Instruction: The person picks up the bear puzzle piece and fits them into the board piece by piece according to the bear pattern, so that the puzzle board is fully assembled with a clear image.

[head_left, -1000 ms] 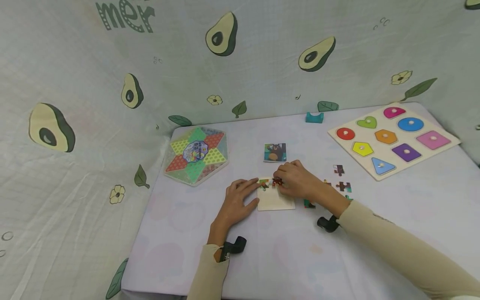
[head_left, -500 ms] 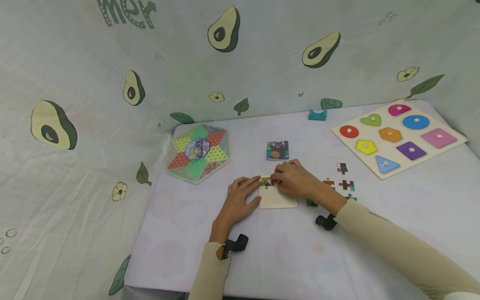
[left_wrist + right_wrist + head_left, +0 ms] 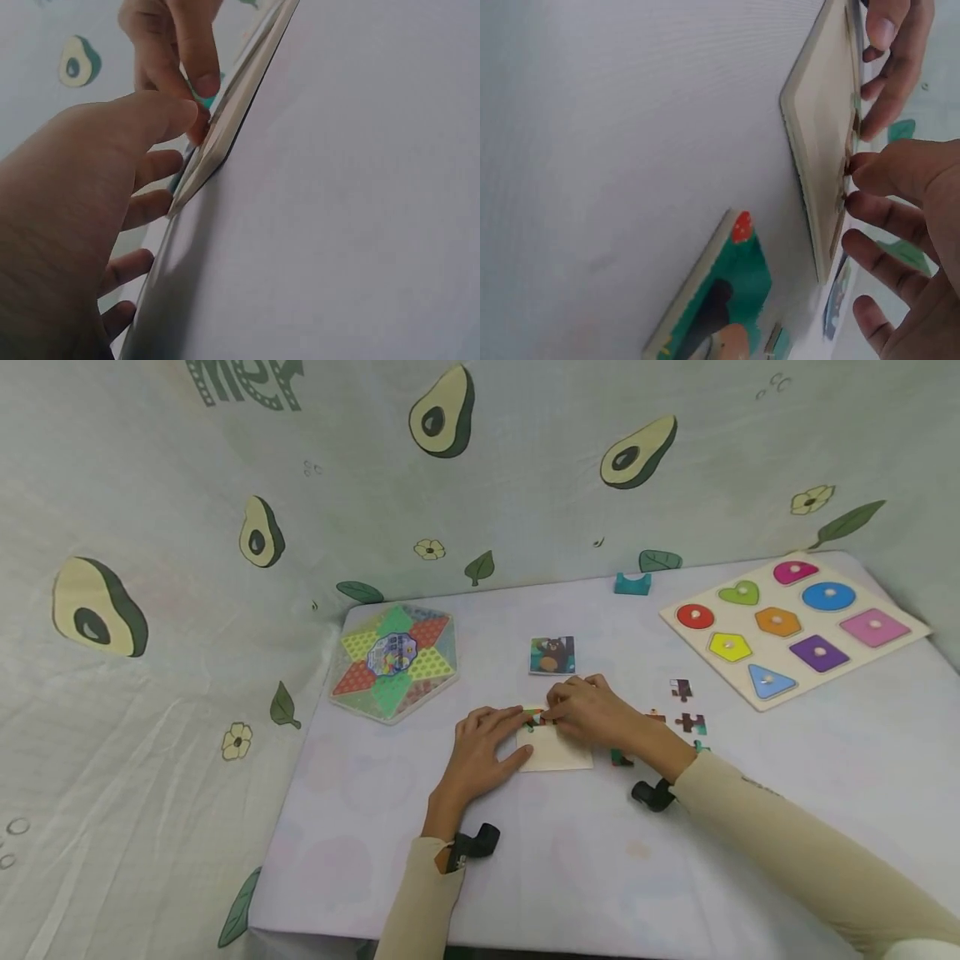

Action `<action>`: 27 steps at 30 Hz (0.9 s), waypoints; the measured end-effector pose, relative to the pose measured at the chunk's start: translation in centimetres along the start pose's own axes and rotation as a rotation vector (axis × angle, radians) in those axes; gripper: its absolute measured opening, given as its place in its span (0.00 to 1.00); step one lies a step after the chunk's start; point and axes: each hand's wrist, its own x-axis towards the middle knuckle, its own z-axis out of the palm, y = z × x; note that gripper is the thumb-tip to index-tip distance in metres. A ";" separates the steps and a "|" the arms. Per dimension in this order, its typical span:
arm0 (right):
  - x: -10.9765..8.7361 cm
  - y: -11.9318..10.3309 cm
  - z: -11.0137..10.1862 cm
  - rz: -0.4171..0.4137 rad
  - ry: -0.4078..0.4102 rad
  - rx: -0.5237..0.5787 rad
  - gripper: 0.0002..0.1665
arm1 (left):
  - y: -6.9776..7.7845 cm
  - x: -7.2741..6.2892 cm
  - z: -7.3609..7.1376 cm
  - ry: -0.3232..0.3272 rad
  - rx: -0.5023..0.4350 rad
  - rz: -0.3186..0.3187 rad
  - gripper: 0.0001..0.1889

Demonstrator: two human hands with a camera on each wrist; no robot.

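Observation:
A pale square puzzle tray [image 3: 557,756] lies on the table with a few coloured pieces [image 3: 535,720] along its far edge. My left hand [image 3: 480,756] rests over the tray's left side, fingers stretched out, the fingertips near those pieces. My right hand [image 3: 592,717] pinches a jigsaw piece, mostly hidden under its fingers, at the tray's far edge. In the right wrist view its thumb and forefinger meet the far part of the tray [image 3: 817,120]. A green jigsaw piece [image 3: 739,289] lies beside the tray, near my right wrist.
Several loose jigsaw pieces [image 3: 691,724] lie right of the tray. Behind it is a bear picture [image 3: 552,656]. A hexagonal star-patterned game box [image 3: 392,654] sits at the left, a knobbed shape board [image 3: 772,650] at the right, a teal block [image 3: 632,584] at the back.
My left fingertips have shifted slightly right over the tray. My right fingers have brought the reddish-brown piece, visible earlier, closer to the left pieces; it is now mostly covered.

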 end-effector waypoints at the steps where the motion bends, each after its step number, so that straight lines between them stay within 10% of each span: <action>1: -0.1 0.0 -0.2 0.009 -0.007 -0.002 0.11 | 0.2 0.3 0.1 -0.007 0.014 -0.010 0.29; 27: -9.4 4.5 -4.9 0.319 0.082 0.096 0.16 | 1.2 -0.1 1.0 -0.005 0.122 -0.036 0.29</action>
